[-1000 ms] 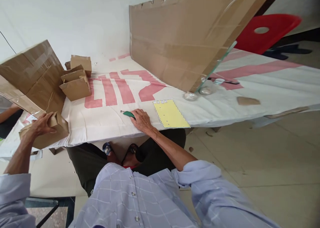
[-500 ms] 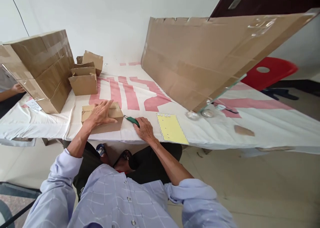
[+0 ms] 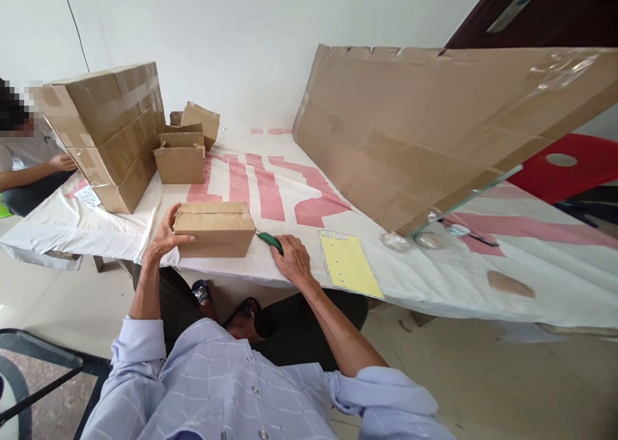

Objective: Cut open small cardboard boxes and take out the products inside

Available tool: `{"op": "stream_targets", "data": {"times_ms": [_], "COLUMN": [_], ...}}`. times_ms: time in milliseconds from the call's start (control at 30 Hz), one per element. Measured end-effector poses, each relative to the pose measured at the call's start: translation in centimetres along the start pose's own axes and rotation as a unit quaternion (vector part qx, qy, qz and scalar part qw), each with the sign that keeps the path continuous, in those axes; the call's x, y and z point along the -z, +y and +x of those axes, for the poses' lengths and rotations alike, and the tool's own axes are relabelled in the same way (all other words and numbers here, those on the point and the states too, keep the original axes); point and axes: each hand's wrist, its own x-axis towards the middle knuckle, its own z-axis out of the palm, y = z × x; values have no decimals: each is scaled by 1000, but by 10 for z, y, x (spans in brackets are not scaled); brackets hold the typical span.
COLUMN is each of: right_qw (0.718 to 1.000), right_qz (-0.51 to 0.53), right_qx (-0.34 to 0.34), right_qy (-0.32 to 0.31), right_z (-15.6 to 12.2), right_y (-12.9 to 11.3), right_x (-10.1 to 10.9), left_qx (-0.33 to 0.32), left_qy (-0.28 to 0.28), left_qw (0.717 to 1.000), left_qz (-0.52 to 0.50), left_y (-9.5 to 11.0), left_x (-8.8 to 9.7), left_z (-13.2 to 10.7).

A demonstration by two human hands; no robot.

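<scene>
Green cutter (image 3: 271, 241) snug in the right hand (image 3: 293, 259), left hand (image 3: 167, 236) in a wide hold on a cardboard box (image 3: 215, 241).

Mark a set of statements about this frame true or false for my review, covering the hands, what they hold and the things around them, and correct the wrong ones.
1. The left hand grips the left end of a small cardboard box. True.
2. The right hand holds a green cutter. True.
3. The yellow sheet lies between the two hands. False: the yellow sheet lies to the right of the right hand.
4. The green cutter points away from the small cardboard box. False: its tip points toward the box's right end.
5. Another person's hand is near the large taped cardboard block at the left. True.
</scene>
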Motion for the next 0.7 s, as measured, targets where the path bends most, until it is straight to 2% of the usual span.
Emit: {"op": "stream_targets", "data": {"times_ms": [133, 333, 533, 700], "right_qw": [1000, 1000, 1000, 1000], "right_qz": [1, 0, 9, 15], "right_qx": [-3, -7, 4, 9], "right_qy": [2, -7, -4, 9], "right_z": [-1, -3, -7, -10], "right_y": [1, 1, 6, 7], "right_x": [-1, 2, -1, -3], "left_qx": [-18, -4, 11, 8], "left_qy": [35, 67, 74, 46], "left_qw": [999, 997, 997, 998], "left_qz": [-34, -30, -11, 31], "left_y": [-7, -16, -5, 5], "left_x": [-13, -29, -38, -45], "left_z": [-7, -22, -31, -38]}}
